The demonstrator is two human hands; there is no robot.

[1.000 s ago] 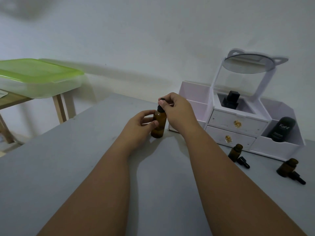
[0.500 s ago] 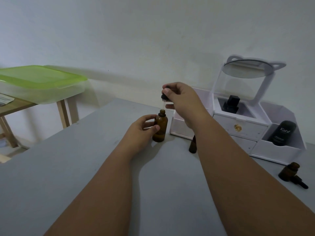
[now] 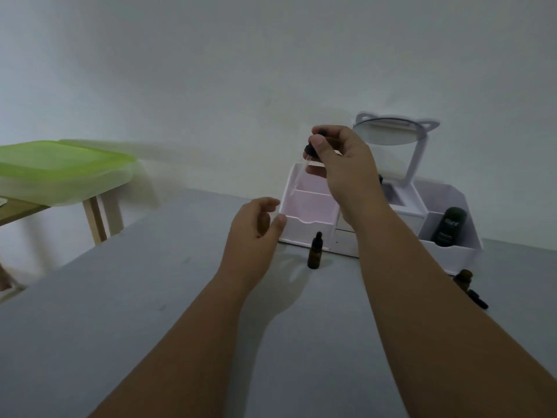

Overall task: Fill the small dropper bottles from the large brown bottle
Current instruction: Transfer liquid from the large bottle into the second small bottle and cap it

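My right hand (image 3: 343, 164) is raised in front of the white organiser and pinches a black dropper cap (image 3: 310, 149). Its clear glass pipette (image 3: 301, 173) hangs down and to the left. My left hand (image 3: 256, 233) hovers lower and to the left, its fingers loosely curled with nothing visible between them. The large brown bottle is not in sight. A small brown dropper bottle (image 3: 315, 251) with a black cap stands upright on the grey table (image 3: 120, 312), between my two hands. Another small brown bottle (image 3: 464, 277) stands uncapped at the far right, its dropper cap (image 3: 477, 298) lying beside it.
A white organiser (image 3: 307, 230) with drawers, a round mirror (image 3: 388, 132) and a dark tube (image 3: 449, 227) stands at the back of the table. A green-lidded plastic box (image 3: 60, 167) sits on a wooden table to the left. A bare wall is behind.
My right hand unscrewed the dropper from the large brown bottle and lifted it clear. My left hand has let go of that bottle, which is no longer in sight. The camera tilted up.
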